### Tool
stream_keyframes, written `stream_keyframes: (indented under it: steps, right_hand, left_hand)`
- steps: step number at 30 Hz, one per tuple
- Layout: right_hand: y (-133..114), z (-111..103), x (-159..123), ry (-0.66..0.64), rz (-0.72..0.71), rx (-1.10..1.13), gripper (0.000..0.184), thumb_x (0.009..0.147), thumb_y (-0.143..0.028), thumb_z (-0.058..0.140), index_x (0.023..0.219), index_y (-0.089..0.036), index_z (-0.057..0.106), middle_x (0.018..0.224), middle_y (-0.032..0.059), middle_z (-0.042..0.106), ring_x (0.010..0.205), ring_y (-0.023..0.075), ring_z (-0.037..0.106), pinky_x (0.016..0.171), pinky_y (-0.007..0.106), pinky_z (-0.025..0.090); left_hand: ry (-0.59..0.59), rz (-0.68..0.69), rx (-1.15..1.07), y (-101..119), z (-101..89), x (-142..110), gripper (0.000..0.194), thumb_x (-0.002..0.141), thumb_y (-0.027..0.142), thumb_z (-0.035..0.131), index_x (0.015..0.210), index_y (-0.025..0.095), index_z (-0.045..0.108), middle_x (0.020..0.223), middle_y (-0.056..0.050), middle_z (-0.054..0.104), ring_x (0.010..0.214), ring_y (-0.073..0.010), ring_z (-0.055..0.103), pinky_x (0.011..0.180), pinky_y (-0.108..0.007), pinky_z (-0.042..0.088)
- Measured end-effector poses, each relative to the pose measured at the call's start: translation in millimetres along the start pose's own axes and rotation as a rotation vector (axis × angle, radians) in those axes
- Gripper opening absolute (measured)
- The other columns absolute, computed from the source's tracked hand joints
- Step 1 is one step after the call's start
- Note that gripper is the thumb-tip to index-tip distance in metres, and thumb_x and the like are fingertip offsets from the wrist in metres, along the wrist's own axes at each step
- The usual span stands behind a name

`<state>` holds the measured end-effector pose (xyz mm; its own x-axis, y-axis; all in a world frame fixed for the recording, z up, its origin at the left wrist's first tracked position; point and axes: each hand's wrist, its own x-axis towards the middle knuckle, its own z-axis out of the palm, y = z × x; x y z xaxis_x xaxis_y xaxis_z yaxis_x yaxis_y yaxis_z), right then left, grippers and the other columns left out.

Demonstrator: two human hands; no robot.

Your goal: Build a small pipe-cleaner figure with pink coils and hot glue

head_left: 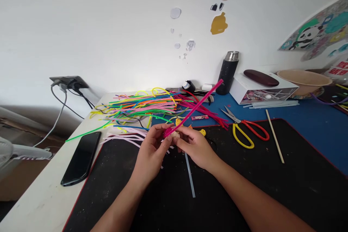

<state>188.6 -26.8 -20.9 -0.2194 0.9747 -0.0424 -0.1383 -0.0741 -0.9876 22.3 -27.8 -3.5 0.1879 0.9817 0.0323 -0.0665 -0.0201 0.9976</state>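
Fingers of my left hand [153, 146] are closed on the coiled end of a magenta pipe cleaner [202, 101], whose straight length slants up to the right. My right hand [194, 145] pinches a small cream-coloured piece [175, 135] beside that coil; its kind is mostly hidden by the fingers. Both hands meet above the black mat. A translucent glue stick [189, 175] lies on the mat just below them. Partly behind the hands is the yellow nose of a glue gun or similar yellow item [178, 121], largely covered.
Bundled colourful pipe cleaners [141, 105] spread behind the hands. Scissors [241, 127] with yellow and red handles lie open to the right, beside a wooden stick [274, 136]. A phone [81, 158] rests at left. A black flask [227, 74] and a white box [263, 87] stand along the wall.
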Motion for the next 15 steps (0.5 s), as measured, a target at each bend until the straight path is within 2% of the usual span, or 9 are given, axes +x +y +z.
stream_keyframes:
  steps: [5,8,10,12,15]
  right_hand:
    - [-2,-4,2,-0.005,0.008,0.022,0.046,0.085,-0.062,0.082,0.109,-0.023,0.080,0.072,-0.0028,0.054,0.062,0.0146,0.052,0.060,0.029,0.047]
    - [-2,-6,1,-0.030,0.004,0.004,0.045,0.087,-0.061,0.081,0.108,-0.022,0.080,0.073,-0.0027,0.056,0.062,0.0141,0.054,0.060,0.029,0.045]
    - [-4,-7,0,-0.034,-0.008,-0.018,0.043,0.087,-0.059,0.081,0.109,-0.021,0.080,0.073,-0.0028,0.055,0.062,0.0144,0.054,0.060,0.030,0.045]
    - [-5,-8,-1,-0.028,-0.019,-0.047,0.042,0.088,-0.057,0.080,0.109,-0.021,0.080,0.072,-0.0026,0.054,0.062,0.0147,0.053,0.060,0.030,0.045]
    - [-8,-10,-2,-0.012,-0.036,-0.106,0.037,0.090,-0.053,0.078,0.108,-0.021,0.081,0.073,-0.0014,0.055,0.065,0.0161,0.052,0.062,0.031,0.045]
  left_hand:
    - [-0.067,-0.006,-0.036,6,-2.6,-1,0.046,0.096,0.055,0.074,0.127,0.021,0.071,0.135,-0.014,0.074,0.117,-0.0312,0.072,0.097,-0.042,0.061]
    - [0.007,0.001,-0.056,6,-8.4,1,0.047,0.097,0.060,0.069,0.126,0.022,0.075,0.138,-0.013,0.073,0.118,-0.0315,0.071,0.092,-0.039,0.061]
    - [0.064,-0.010,-0.001,6,-12.7,4,0.044,0.094,0.058,0.074,0.119,0.022,0.079,0.128,-0.011,0.077,0.097,-0.0256,0.074,0.081,-0.034,0.061]
    - [0.061,-0.025,0.041,7,-15.9,7,0.041,0.091,0.056,0.078,0.113,0.022,0.082,0.112,-0.008,0.080,0.075,-0.0187,0.069,0.073,-0.031,0.058]
    - [-0.017,-0.054,-0.010,8,-17.9,10,0.040,0.086,0.054,0.084,0.110,0.021,0.084,0.103,-0.007,0.080,0.070,-0.0173,0.067,0.069,-0.031,0.058]
